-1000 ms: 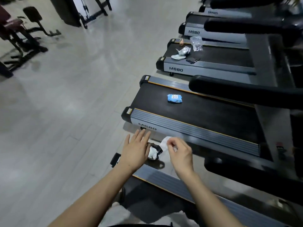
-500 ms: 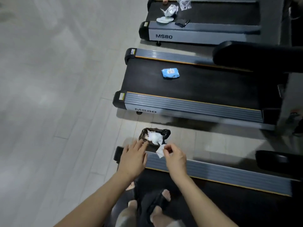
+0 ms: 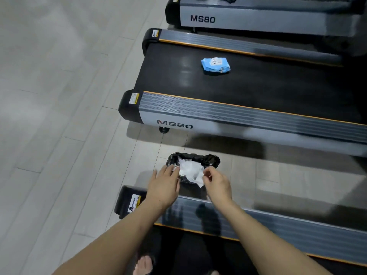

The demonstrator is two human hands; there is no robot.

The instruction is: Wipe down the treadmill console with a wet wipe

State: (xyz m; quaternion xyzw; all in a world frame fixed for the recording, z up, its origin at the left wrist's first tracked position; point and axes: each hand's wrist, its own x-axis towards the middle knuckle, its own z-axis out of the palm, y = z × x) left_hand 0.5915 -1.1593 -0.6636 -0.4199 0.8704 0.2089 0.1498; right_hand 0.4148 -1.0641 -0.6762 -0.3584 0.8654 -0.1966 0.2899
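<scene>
A: Setting: pale grey plank floor (image 3: 59, 116) of a gym, seen from above, with black-belted treadmills lying side by side. What stands between the two nearest?

B: A small bin lined with a crumpled black plastic bag (image 3: 212, 160), on the floor in the gap. Crumpled white wet wipes (image 3: 189, 168) fill its mouth.

A: The hands?

B: The left hand (image 3: 163, 187) is spread flat, fingers wide, holding nothing; its fingertips reach the bag's near-left rim. The right hand (image 3: 217, 185) pinches the near corner of a white wipe between thumb and fingertips, just over the bin's near-right edge.

A: And on the middle treadmill (image 3: 238, 114), marked "MS80"?

B: A blue soft pack of wet wipes (image 3: 215, 65) with a white label lies flat on the black belt, well apart from both hands. The person's bare toes (image 3: 144, 264) show on the nearest belt at the bottom edge.
</scene>
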